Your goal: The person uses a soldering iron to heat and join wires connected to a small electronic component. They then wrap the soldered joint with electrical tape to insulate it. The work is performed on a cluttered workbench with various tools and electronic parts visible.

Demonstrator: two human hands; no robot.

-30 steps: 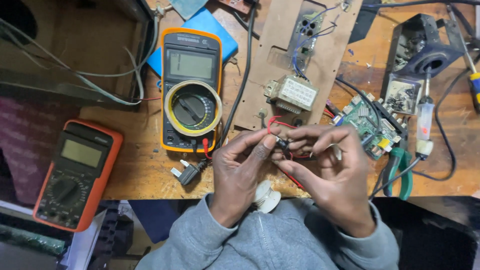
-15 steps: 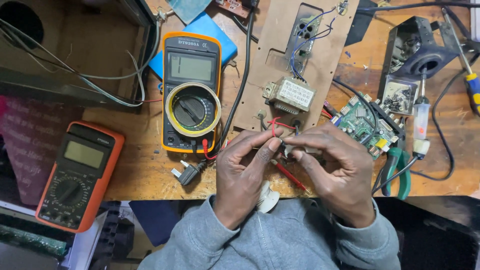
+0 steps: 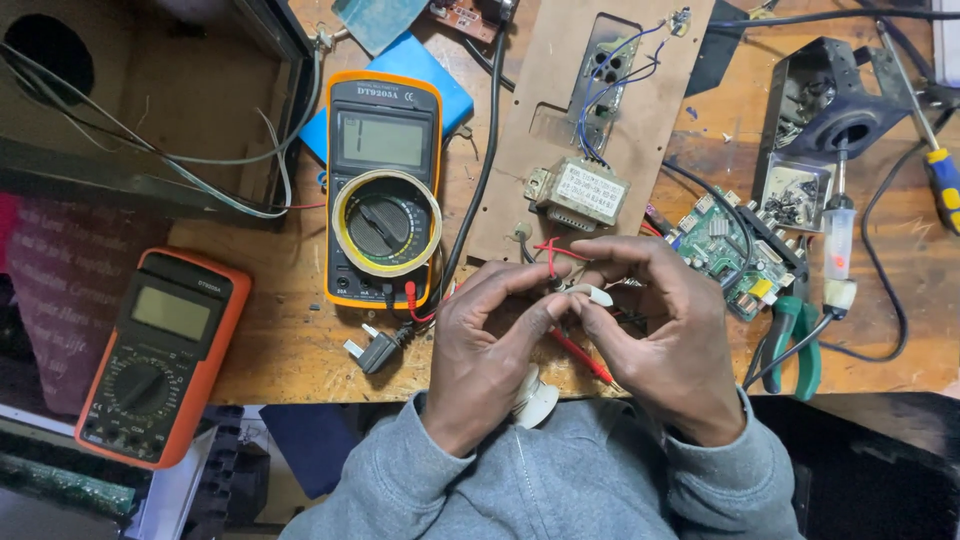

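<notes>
My left hand (image 3: 488,345) and my right hand (image 3: 665,335) meet fingertip to fingertip over the front edge of the wooden bench (image 3: 290,330). Between the fingertips they pinch thin red wires (image 3: 553,252) that run up toward a small transformer (image 3: 580,194) on a brown hardboard panel (image 3: 560,110). A red test probe (image 3: 582,356) lies under my hands. What exactly sits inside the pinch is hidden by my fingers. Grey sleeves cover both wrists.
A yellow multimeter (image 3: 383,190) with a tape roll on its dial lies left of my hands, an orange multimeter (image 3: 160,355) further left. A green circuit board (image 3: 725,250), green-handled pliers (image 3: 800,345), a screwdriver (image 3: 940,180) and a black metal part (image 3: 840,110) lie right. An open wooden box (image 3: 130,100) stands back left.
My hands have drawn closer together and the fingertips now close tighter over the red wires. The view has shifted slightly; nothing else on the bench moved.
</notes>
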